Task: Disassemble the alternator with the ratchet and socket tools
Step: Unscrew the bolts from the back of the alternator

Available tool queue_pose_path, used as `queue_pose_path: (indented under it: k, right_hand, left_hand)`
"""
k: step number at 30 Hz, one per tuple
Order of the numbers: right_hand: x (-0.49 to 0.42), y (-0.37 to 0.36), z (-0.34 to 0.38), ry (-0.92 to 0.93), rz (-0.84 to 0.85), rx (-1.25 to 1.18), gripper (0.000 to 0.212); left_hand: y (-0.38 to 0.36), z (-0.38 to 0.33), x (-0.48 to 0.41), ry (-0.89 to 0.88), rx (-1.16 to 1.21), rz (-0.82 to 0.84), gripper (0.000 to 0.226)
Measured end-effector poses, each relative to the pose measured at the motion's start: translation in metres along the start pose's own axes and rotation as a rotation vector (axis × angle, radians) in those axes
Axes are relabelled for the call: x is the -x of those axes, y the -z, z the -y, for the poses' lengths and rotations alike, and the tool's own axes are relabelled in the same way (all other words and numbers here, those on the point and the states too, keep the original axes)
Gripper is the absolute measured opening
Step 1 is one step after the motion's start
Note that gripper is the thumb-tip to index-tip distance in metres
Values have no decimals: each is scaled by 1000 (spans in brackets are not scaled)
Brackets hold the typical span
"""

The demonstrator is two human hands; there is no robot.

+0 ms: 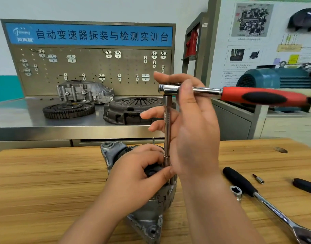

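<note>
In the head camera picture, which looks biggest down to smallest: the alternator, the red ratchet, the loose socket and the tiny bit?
1. alternator, bulkiest, though partly hidden.
2. red ratchet, longer but thinner, and held nearer the camera, so this ranking is unsure.
3. loose socket.
4. tiny bit, close to the socket.

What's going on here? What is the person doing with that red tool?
A person is working on an alternator that stands on a wooden table. The left hand grips the alternator's top to steady it. The right hand holds the red-handled ratchet near its head. An extension runs straight down from the ratchet to the alternator's top, beside the left thumb. A second ratchet and a socket lie on the table to the right.
</note>
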State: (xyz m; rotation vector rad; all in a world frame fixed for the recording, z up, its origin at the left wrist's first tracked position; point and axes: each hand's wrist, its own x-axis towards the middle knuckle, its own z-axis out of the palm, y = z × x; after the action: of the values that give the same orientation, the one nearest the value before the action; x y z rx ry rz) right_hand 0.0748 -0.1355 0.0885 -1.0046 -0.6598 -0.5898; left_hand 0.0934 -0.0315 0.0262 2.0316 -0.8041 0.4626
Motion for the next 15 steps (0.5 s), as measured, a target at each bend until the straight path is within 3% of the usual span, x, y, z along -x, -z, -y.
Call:
queue_pose_path:
  k: [4, 11, 15]
  right_hand:
    - [-1, 4, 1, -130, -30, -103, 22]
    - [1, 0, -3, 238, -24, 355, 18]
    - [2, -3, 0, 147, 23, 283, 19]
  left_hand:
    - [0, -1, 0, 9, -5, -21, 48]
    - [-1, 0, -1, 37, -19, -50, 44]
    - [-2, 0, 0, 38, -25, -41, 42]
